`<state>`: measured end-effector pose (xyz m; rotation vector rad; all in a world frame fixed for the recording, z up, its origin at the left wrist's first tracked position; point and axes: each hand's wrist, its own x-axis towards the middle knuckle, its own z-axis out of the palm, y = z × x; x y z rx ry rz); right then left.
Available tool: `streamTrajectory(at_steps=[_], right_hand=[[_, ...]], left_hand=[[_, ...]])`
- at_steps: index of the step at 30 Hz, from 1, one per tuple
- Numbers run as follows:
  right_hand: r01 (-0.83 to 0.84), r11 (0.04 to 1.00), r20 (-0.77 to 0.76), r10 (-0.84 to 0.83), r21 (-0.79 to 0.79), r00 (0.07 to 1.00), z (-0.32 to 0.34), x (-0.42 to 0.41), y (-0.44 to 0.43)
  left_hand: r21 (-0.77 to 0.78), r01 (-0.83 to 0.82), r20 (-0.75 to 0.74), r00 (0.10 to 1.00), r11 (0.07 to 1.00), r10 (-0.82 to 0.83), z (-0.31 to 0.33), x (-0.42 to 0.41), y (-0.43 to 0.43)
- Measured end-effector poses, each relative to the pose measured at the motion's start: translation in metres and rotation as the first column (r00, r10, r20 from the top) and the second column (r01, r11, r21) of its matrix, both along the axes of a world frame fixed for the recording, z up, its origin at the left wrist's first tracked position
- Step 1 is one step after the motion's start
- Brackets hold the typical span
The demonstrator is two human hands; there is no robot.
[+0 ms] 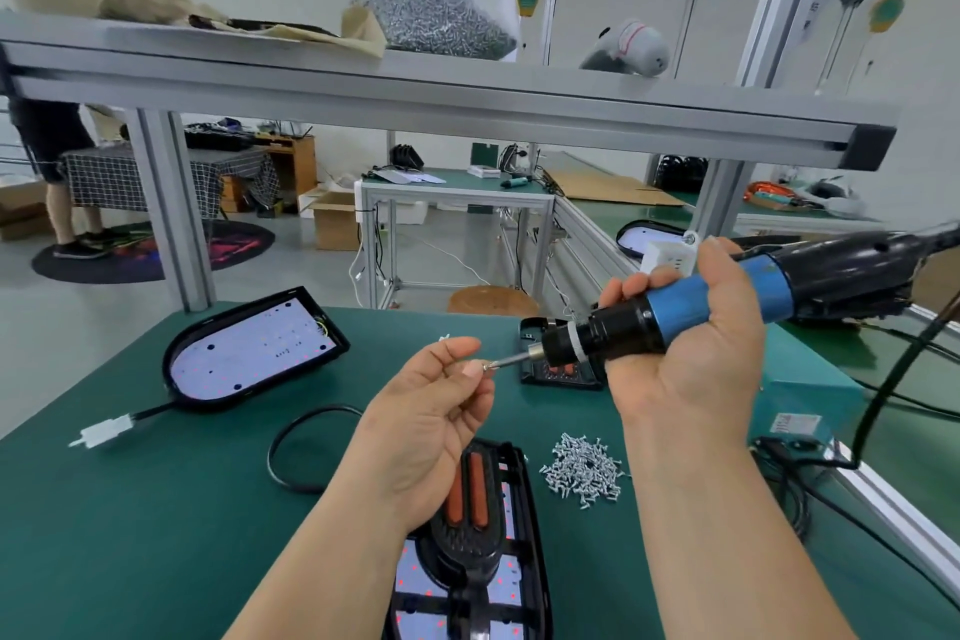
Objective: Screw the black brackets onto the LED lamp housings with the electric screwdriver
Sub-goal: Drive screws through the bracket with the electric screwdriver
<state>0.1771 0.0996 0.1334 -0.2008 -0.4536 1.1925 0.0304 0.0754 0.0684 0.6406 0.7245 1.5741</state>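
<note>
Two hands work above the desk (156,509): left hand (431,411) pinches a screw (488,366) at the bit; right hand (691,343) grips the screwdriver (675,309).

No writing can be read (the red-printed label (789,424) on the teal box (810,390) right of the screw pile (582,470) is blurred).

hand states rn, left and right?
Left hand: pinching a screw against the screwdriver's tip.
Right hand: gripping the screwdriver, held off the table.
</note>
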Motion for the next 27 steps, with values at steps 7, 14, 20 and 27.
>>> streamTrajectory(at_steps=[7,14,20,27], right_hand=[[-0.025,1.0,-0.011,0.025,-0.002,1.0,0.001,-0.002,-0.002],[-0.006,1.0,0.046,0.005,0.023,0.999,-0.003,-0.004,0.0],[-0.004,0.997,0.052,0.0,0.081,0.999,-0.003,-0.01,-0.004],[-0.015,0.998,0.05,0.011,0.067,0.999,-0.001,-0.012,-0.006]], left_hand=[[-0.002,-0.044,-0.051,0.998,0.999,0.044,0.0,0.0,-0.001],[-0.042,-0.062,-0.068,0.996,0.997,0.059,0.0,0.002,0.0],[-0.085,-0.053,0.024,0.998,0.995,0.056,0.002,0.0,0.0],[-0.09,-0.048,0.044,0.998,0.995,0.053,0.003,0.0,-0.002]])
